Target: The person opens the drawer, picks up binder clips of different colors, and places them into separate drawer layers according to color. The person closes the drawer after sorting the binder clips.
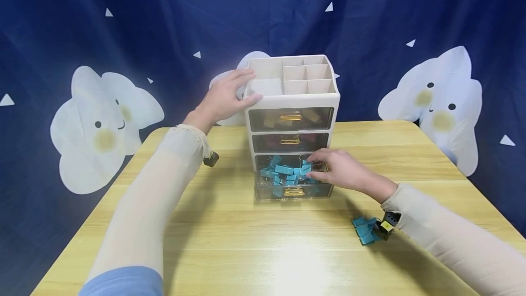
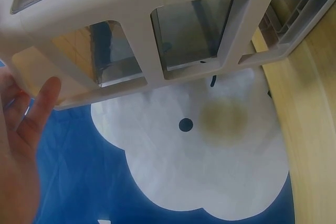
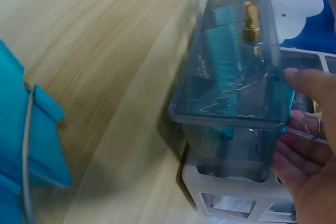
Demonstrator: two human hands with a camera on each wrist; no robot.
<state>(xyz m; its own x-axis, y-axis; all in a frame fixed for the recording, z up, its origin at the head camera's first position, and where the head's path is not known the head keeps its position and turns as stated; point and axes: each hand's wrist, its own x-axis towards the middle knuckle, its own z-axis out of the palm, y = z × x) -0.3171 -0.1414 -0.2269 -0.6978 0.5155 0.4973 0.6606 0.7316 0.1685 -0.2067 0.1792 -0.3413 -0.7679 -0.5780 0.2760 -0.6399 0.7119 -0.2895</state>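
A white desktop organizer point(image 1: 293, 101) stands on the table with its bottom drawer point(image 1: 263, 191) pulled out. Teal binder clips point(image 1: 284, 170) lie heaped in that smoky see-through drawer. My left hand point(image 1: 226, 95) rests against the organizer's upper left edge; in the left wrist view its fingers point(image 2: 44, 103) touch the side wall. Over the drawer's right part, my right hand point(image 1: 343, 170) pinches a teal binder clip point(image 3: 288, 100) between thumb and fingers. Its wire handles show beside the fingertips in the right wrist view.
More teal binder clips point(image 1: 365, 231) lie in a small pile on the wooden table point(image 1: 230, 241), below my right wrist. Two upper drawers point(image 1: 291, 119) are closed. The organizer's top has open compartments point(image 1: 308, 73). A blue curtain point(image 1: 230, 8) with clouds hangs behind.
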